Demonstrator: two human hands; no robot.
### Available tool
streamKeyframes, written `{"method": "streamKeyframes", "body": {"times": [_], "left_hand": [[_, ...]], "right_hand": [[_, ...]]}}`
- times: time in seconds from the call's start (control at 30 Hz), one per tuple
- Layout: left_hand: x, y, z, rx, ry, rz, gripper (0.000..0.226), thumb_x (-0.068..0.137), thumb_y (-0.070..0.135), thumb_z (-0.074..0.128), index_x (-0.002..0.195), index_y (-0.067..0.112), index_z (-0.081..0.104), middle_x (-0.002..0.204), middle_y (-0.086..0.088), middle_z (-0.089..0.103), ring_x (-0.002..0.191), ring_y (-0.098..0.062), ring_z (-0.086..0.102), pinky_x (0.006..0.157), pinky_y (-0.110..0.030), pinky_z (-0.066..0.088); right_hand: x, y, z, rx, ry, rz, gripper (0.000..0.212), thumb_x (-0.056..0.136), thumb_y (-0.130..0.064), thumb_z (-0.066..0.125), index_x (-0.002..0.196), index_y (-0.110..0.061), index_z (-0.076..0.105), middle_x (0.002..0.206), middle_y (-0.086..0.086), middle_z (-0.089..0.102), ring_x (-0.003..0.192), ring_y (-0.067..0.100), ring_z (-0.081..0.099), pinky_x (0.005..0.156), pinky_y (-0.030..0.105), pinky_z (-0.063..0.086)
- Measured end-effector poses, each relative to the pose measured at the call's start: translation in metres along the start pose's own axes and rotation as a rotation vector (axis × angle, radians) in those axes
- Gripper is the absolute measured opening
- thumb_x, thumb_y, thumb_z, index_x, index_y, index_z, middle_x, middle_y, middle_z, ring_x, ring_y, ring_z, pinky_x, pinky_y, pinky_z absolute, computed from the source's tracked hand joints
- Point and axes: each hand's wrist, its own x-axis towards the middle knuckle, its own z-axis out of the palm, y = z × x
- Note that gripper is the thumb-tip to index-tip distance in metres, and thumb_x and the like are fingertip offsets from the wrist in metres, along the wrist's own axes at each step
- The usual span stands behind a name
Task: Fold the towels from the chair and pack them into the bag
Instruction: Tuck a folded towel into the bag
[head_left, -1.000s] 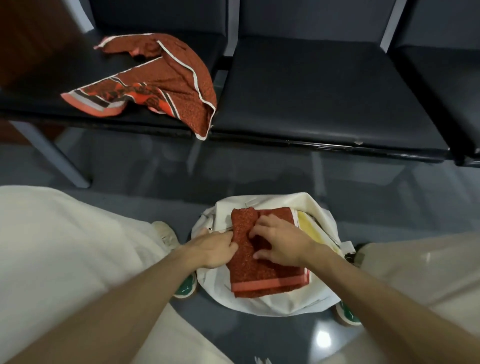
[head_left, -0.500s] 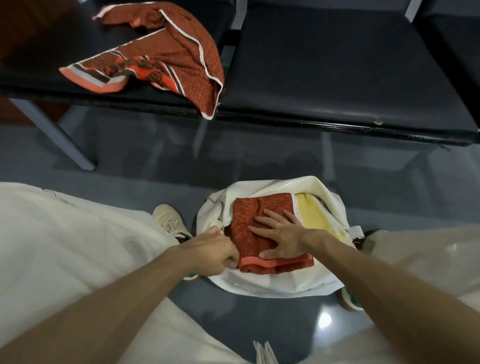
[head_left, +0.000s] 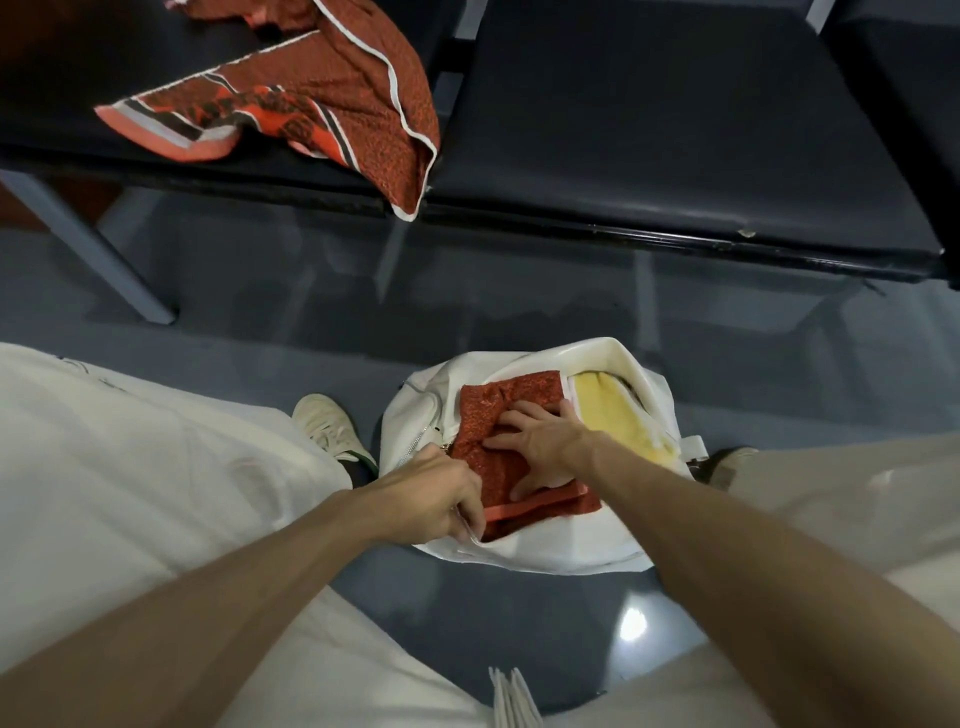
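– Where is the towel (head_left: 501, 402) found?
– Half in the bag (head_left: 550, 553), its long axis run 12 to 6, pressed under flat, spread fingers of the right hand (head_left: 537, 441).
– The left hand (head_left: 439, 493)?
– The bag's edge is gripped by its curled fingers at the towel's 8 o'clock.

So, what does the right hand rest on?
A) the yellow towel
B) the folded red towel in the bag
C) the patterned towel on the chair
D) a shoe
B: the right hand lies flat on the folded red towel in the white bag.
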Motion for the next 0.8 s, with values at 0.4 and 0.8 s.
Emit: {"method": "streamKeyframes", "body": {"times": [0.4,0.8], "left_hand": [[0.041,0.040,0.021,-0.035,-0.061,-0.224,0.038,0.089,0.050,0.055,0.068,0.018,0.062,0.074,0.002,0.061,0.082,-0.016,0.052,0.095,-0.035,0.026],[0.040,0.064,0.029,0.066,0.053,0.216,0.021,0.095,0.029,0.057,0.108,0.031,0.072,0.091,0.014,0.057,0.096,-0.003,0.049,0.075,-0.029,0.019]], "right_hand": [[-0.025,0.030,-0.023,0.495,0.208,-0.093,0.047,0.091,-0.017,0.065,0.137,-0.026,0.055,0.150,0.002,0.038,0.139,0.019,0.031,0.111,0.027,0.019],[-0.030,0.050,0.003,0.222,0.179,-0.083,0.097,0.069,-0.045,0.083,0.149,-0.036,0.030,0.152,0.005,0.023,0.140,0.027,0.018,0.117,0.040,0.018]]}}
